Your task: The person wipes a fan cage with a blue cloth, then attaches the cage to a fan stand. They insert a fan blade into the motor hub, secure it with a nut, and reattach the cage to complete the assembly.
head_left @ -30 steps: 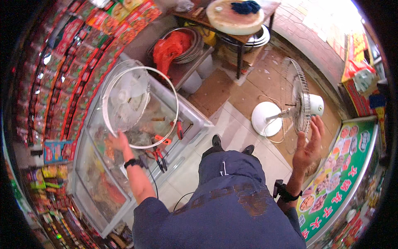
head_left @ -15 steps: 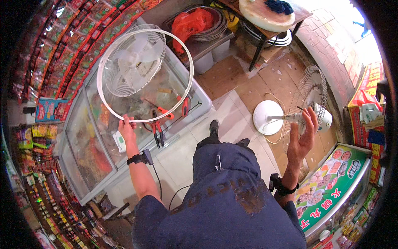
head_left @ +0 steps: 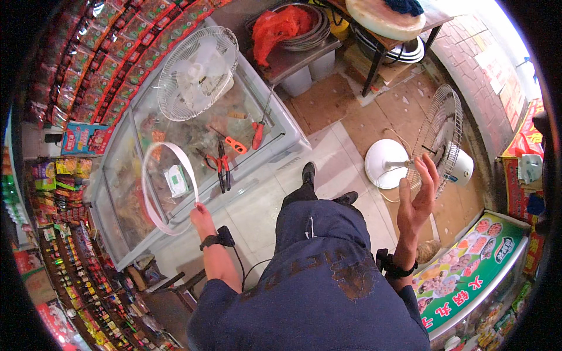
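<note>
My left hand [head_left: 203, 217] is closed on the edge of a white hoop [head_left: 189, 168], like a fan guard's rim, held tilted over the left part of a glass-topped chest freezer [head_left: 275, 146]. Fingers apart, my right hand [head_left: 418, 196] holds nothing. It is raised near a pedestal fan [head_left: 383, 165] with its wire guard and white base; I cannot tell if they touch. On the freezer lie a fan guard with white blades [head_left: 196, 73], red-handled pliers [head_left: 224, 167], a red-handled screwdriver [head_left: 257, 136], an orange-handled tool [head_left: 235, 145] and a small white-and-green packet [head_left: 176, 181].
Racks of red snack packets [head_left: 93, 70] line the left side. Ahead, a low metal stand holds a basin [head_left: 319, 35] with a red bag [head_left: 278, 29]. A wooden table [head_left: 436, 23] bears a thick round board [head_left: 386, 20]. A green-signed cabinet [head_left: 462, 286] stands at right.
The hoop has moved down and left, off the fan guard, and turned more edge-on. My left hand has come nearer with it. My right hand has shifted slightly down and stays open.
</note>
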Motion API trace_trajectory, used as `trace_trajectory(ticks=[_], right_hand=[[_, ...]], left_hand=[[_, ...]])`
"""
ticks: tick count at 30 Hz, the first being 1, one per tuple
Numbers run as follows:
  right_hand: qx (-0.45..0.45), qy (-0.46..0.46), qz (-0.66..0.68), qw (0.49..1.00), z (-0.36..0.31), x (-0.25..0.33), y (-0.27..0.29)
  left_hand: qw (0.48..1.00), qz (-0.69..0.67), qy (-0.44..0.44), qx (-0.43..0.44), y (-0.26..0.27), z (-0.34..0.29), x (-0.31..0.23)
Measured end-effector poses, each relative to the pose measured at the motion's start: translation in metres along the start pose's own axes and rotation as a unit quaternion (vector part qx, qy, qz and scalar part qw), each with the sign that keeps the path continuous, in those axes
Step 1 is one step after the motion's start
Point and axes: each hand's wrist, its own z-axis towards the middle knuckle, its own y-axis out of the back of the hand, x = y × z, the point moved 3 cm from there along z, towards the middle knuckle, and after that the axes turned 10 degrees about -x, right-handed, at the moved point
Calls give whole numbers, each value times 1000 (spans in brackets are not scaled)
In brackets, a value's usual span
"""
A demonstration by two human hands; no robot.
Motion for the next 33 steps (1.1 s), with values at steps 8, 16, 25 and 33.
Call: trace_trajectory(ticks=[8,16,25,33], right_hand=[[72,9,-3,997,-6,-7,14],[133,-31,39,990,-8,2,8],[116,-46,-17,992,8,29,-31],[83,-60,-41,994,17,27,-49]], left_hand=[[692,-553,461,62,-14,-26,-32],[924,-362,-46,-113,-6,68,-163],[979,-128,-156,24,-75,351,-346],[953,-225,-60,193,-67,392,-360]])
